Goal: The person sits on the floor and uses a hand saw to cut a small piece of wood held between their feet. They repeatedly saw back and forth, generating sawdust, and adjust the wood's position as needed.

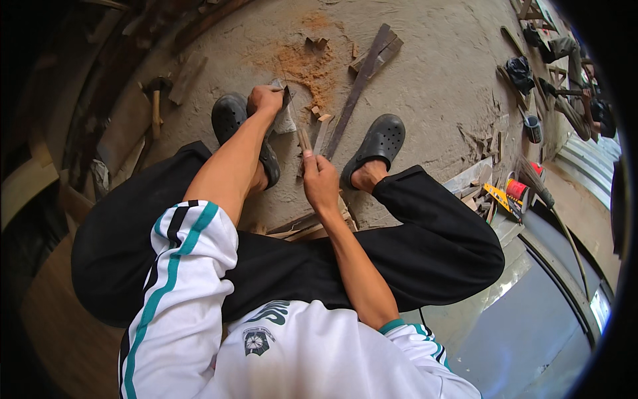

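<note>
My left hand (266,100) is closed beside my left shoe, low over the ground. A dark, thin blade-like piece (287,98) sticks out from its right side; the part inside the fist is hidden. Just under and beside it lies a pale grey flat block (286,121), whose kind I cannot make out. Between my feet, my right hand (321,181) is closed on a thin wooden strip (304,140), thumb along the top, the strip pointing away from me. Another pale strip of wood (323,135) lies next to it.
Orange sawdust (302,70) covers the ground ahead. A long dark board (362,86) lies right of it, and a hammer (157,110) is at left. At right are a red can (516,189), a yellow-handled saw (503,199) and wood scraps. A person (573,86) is farther right.
</note>
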`<state>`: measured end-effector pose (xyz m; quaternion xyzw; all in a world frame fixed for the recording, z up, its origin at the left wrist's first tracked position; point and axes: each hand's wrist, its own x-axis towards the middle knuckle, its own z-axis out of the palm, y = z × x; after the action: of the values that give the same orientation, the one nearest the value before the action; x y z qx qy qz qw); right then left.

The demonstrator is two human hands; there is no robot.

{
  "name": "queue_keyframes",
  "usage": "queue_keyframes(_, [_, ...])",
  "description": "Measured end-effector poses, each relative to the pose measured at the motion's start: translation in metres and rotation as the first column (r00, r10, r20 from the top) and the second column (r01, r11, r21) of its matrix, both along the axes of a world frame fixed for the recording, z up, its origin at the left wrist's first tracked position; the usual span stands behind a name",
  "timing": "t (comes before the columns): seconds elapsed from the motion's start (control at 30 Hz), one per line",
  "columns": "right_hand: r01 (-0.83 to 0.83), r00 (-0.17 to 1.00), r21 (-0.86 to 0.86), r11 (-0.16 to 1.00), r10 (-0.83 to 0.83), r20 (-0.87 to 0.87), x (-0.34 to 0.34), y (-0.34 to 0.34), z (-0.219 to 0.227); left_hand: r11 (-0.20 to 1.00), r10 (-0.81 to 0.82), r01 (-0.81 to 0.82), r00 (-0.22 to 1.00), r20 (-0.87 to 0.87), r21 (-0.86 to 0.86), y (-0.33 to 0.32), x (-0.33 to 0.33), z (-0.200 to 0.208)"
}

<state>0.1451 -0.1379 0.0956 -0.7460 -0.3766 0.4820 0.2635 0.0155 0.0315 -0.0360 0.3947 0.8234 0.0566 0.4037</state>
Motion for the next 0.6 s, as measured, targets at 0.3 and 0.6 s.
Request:
queue_keyframes(0.3, [0.126,0.991,0.009,0.992,-0.125,-0.045,0.004,0.009,0.018,0.951,-0.073,0.081,0.997,-0.04,0.298,-0.028,0.017,0.012])
queue_keyframes(0.6, [0.177,0.984,0.04,0.983,-0.176,-0.021,-0.002,-0.004,0.018,0.914,-0.09,0.111,0.993,-0.07,0.391,-0.045,0.019,0.008])
